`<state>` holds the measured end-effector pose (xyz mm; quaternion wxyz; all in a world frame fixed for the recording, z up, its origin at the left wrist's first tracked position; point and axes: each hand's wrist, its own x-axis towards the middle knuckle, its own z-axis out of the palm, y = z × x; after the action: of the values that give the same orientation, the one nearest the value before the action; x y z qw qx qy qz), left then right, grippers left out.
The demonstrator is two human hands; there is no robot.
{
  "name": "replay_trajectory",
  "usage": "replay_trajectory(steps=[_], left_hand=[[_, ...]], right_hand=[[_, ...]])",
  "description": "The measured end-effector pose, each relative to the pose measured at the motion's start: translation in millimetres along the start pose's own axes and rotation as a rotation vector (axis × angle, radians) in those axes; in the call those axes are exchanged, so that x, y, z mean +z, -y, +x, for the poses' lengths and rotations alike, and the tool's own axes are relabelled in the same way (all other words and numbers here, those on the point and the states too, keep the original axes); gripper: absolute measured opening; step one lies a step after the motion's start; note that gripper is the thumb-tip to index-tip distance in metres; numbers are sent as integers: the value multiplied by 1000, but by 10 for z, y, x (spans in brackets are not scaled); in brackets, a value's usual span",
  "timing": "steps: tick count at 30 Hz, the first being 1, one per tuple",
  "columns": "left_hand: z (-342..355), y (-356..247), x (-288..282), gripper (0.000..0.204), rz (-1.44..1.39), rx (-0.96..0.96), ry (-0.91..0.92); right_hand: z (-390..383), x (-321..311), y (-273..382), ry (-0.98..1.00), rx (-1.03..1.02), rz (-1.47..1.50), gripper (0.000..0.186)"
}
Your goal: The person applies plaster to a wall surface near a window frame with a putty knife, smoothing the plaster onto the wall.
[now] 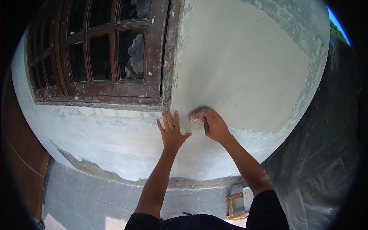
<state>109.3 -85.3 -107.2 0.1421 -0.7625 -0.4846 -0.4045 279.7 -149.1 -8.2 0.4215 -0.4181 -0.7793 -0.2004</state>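
My right hand point(215, 125) is closed round a small pinkish-red pad point(197, 118) dusted with white, held against the plastered wall point(245, 69). Whether the pad is folded sandpaper or a sponge I cannot tell. To its left, my left hand point(171, 130) lies with fingers spread on the wall, just under the window's lower right corner, holding nothing. Cream plaster covers the area above the right hand. Whiter, patchy plaster runs below both hands.
A brown wooden window point(115, 90) with small dark panes fills the upper left, its frame spotted white. Black sheeting point(306, 168) hangs at the right. Grey covering point(96, 188) lies on the floor, where a small wooden frame-like object point(230, 207) sits near my right arm.
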Motion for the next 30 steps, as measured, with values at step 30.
replay_trajectory(steps=[30], left_hand=[[-5,-25,12,129,42,-30,44]], right_hand=[[194,-16,17,319,-172,-159,33]])
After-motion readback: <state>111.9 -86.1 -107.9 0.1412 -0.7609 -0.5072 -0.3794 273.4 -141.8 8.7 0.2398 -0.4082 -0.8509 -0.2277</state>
